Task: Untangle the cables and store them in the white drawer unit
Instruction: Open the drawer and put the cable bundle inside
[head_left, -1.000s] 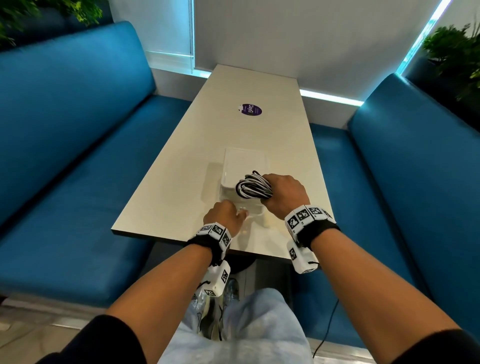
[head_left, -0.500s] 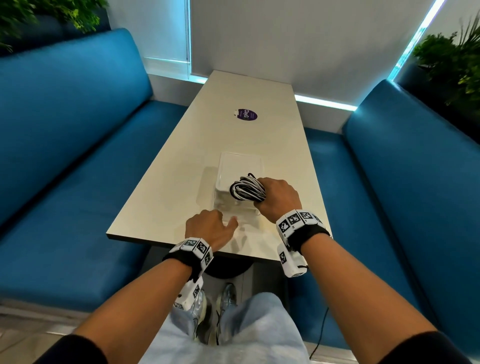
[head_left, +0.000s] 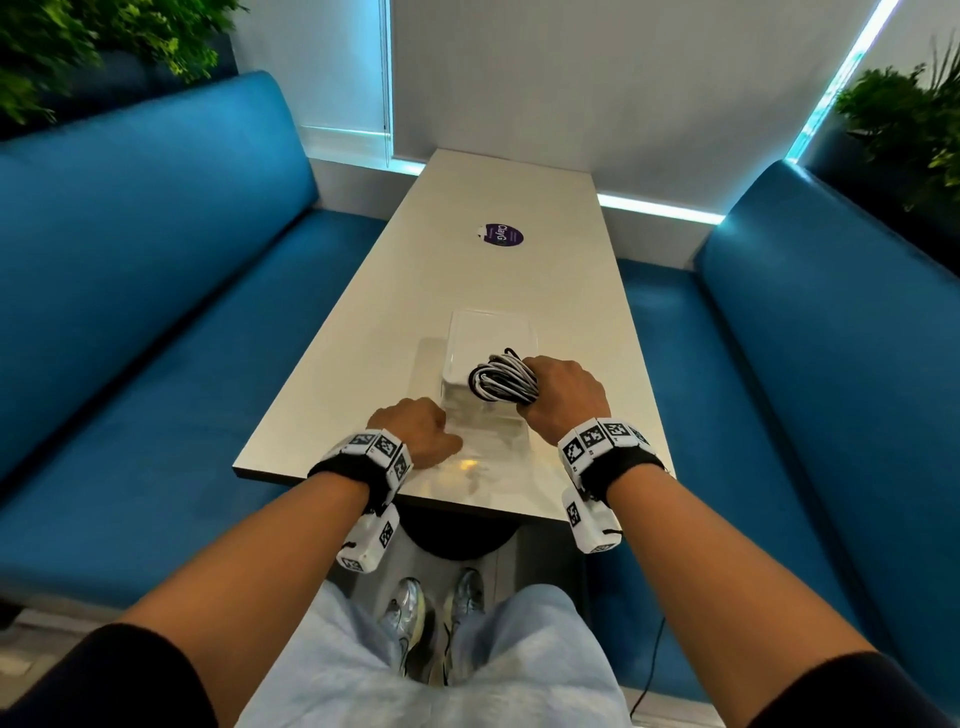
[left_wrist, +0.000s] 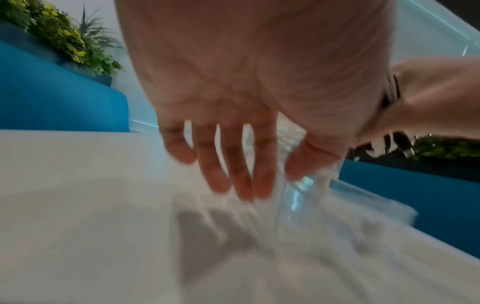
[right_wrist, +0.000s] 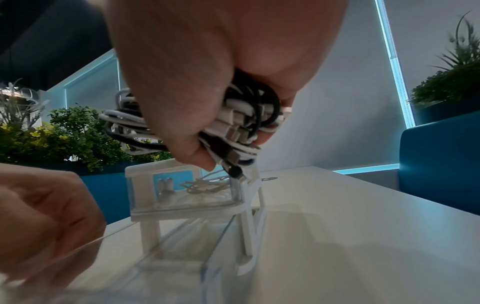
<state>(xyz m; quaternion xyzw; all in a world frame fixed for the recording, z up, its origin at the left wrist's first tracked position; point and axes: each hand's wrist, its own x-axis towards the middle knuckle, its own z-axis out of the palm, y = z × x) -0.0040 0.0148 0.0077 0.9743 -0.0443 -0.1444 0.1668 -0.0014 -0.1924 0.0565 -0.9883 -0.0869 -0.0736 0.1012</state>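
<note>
The white drawer unit (head_left: 488, 338) (right_wrist: 145, 170) stands on the table near its front end. Its lower clear drawer (head_left: 483, 431) (right_wrist: 182, 257) is slid out toward me. My left hand (head_left: 415, 428) (left_wrist: 259, 181) (right_wrist: 44, 216) pinches the drawer's front left corner, thumb on one side and fingers on the other; the left wrist view is blurred. My right hand (head_left: 563, 395) (right_wrist: 226, 144) grips a coiled bundle of black and white cables (head_left: 501, 382) (right_wrist: 124, 123) just above the unit, plugs dangling. The upper drawer holds a thin pale cable (right_wrist: 205, 185).
The pale table (head_left: 337, 364) is long and narrow, with a purple sticker (head_left: 500, 236) further back. Blue benches (head_left: 156, 312) (head_left: 805, 364) flank it on both sides. Plants (head_left: 909, 119) stand behind the benches. The table's near edge lies just under my wrists.
My left hand has drawn back toward the table's near edge, and the clear drawer has come out with it. The right hand keeps the bundle over the unit.
</note>
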